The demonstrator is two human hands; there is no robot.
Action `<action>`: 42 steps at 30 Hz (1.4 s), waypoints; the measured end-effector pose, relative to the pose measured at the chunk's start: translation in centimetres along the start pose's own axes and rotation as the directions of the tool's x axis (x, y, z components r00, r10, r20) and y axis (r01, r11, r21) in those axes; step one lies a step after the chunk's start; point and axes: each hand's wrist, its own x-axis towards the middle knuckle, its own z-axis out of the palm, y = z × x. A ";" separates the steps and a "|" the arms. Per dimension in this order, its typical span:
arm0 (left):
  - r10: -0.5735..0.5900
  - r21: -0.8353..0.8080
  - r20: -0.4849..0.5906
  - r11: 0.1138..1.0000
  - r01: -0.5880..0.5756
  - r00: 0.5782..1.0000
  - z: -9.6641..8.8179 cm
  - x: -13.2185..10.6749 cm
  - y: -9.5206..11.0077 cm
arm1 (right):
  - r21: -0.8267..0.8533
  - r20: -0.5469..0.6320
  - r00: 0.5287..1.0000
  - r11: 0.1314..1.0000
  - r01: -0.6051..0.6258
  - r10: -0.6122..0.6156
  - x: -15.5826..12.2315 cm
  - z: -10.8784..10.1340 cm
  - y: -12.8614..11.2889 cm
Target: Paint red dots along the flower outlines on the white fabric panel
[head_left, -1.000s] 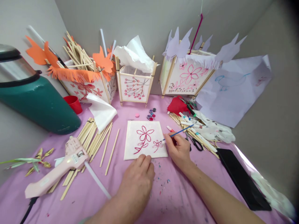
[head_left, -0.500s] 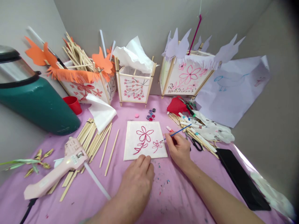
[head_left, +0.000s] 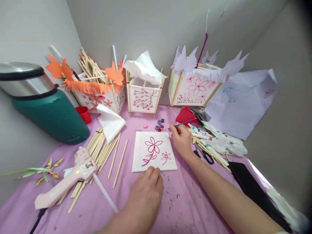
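Note:
On the table lies a square white panel bearing two magenta outline flowers. My left hand is at its near edge, fingers together and bent over the rim; the thumb is hidden. Past the panel's far right corner, my right hand pinches a thin blue paintbrush. The brush tip points left, close to a cluster of small paint pots in red, blue and dark colours. A small pink disc lies left of the pots.
Three decorated stick-framed lanterns stand along the wall. Left are a green flask, a red cup, wooden sticks and a pink glue gun. Right are scissors, markers and a black phone-like slab.
My right hand has moved away from the small flower, carrying the brush up beside the paint pots. My left hand stays at the panel's near edge. The view has shifted slightly.

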 end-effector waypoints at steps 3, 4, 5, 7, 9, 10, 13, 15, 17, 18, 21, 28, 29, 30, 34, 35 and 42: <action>-0.006 -0.007 0.025 1.000 0.006 1.000 0.1 0.0 0.0 | -0.025 -0.010 1.000 1.000 -0.003 0.002 0.8 1.5 0.7; -0.007 -0.011 0.031 1.000 0.007 0.999 0.1 0.0 0.0 | -0.036 -0.005 1.000 0.999 0.003 -0.004 0.9 1.8 0.8; -0.009 -0.016 0.035 1.000 0.010 0.999 0.1 0.0 0.0 | -0.045 0.006 1.000 0.999 0.010 -0.010 0.9 2.1 0.9; -0.018 -0.025 0.034 1.000 0.019 0.999 0.1 0.1 -0.1 | -0.061 0.029 1.000 0.998 0.015 -0.013 0.9 2.6 1.1; -0.023 -0.034 0.045 0.999 0.025 0.999 0.0 0.1 -0.1 | -0.090 0.038 0.999 0.996 0.018 -0.014 0.7 2.9 1.2; -0.022 -0.039 0.059 0.999 0.025 0.998 -0.1 0.1 -0.1 | -0.108 0.043 0.999 0.994 0.024 -0.019 0.6 3.0 1.2; -0.019 -0.042 0.097 0.999 0.024 0.995 -0.2 0.1 -0.1 | -0.153 0.065 0.997 0.987 0.044 -0.035 0.5 3.2 1.3; -0.020 -0.038 0.095 0.999 0.024 0.995 -0.1 0.1 -0.1 | -0.151 0.070 0.997 0.988 0.042 -0.032 0.7 3.1 1.2; -0.018 -0.034 0.080 0.999 0.021 0.997 0.1 0.1 -0.1 | -0.119 0.052 0.998 0.992 0.033 -0.027 0.8 2.6 0.9; -0.015 -0.033 0.077 0.999 0.017 0.997 0.1 0.1 -0.1 | -0.091 0.041 0.999 0.995 0.027 -0.024 0.8 2.2 0.7; -0.010 -0.027 0.081 1.000 0.012 0.997 0.1 0.1 -0.1 | 0.009 0.019 0.999 0.999 -0.032 0.032 0.2 0.5 -0.3; -0.009 -0.010 0.035 1.000 0.010 0.999 -0.1 0.0 0.0 | 0.056 0.008 0.987 0.985 -0.162 0.162 -4.3 -3.6 -1.2; -0.006 -0.012 0.037 1.000 0.006 0.999 -0.1 0.0 0.0 | 0.045 0.011 0.987 0.986 -0.158 0.158 -4.9 -3.8 -1.0; -0.004 -0.014 0.037 1.000 0.004 0.999 -0.1 0.0 -0.1 | 0.030 0.012 0.988 0.987 -0.157 0.156 -5.4 -4.0 -0.8; 0.001 -0.007 0.033 1.000 0.000 0.999 -0.1 0.1 -0.1 | -0.021 0.001 0.990 0.990 -0.142 0.142 -6.6 -3.9 0.0; 0.001 -0.005 0.033 1.000 -0.001 0.999 -0.1 0.1 -0.2 | -0.026 0.002 0.992 0.992 -0.126 0.126 -6.7 -3.8 0.1; 0.006 -0.011 0.036 1.000 -0.006 0.999 0.0 0.1 -0.1 | -0.048 0.013 0.998 0.997 -0.059 0.059 -6.6 -3.6 -0.2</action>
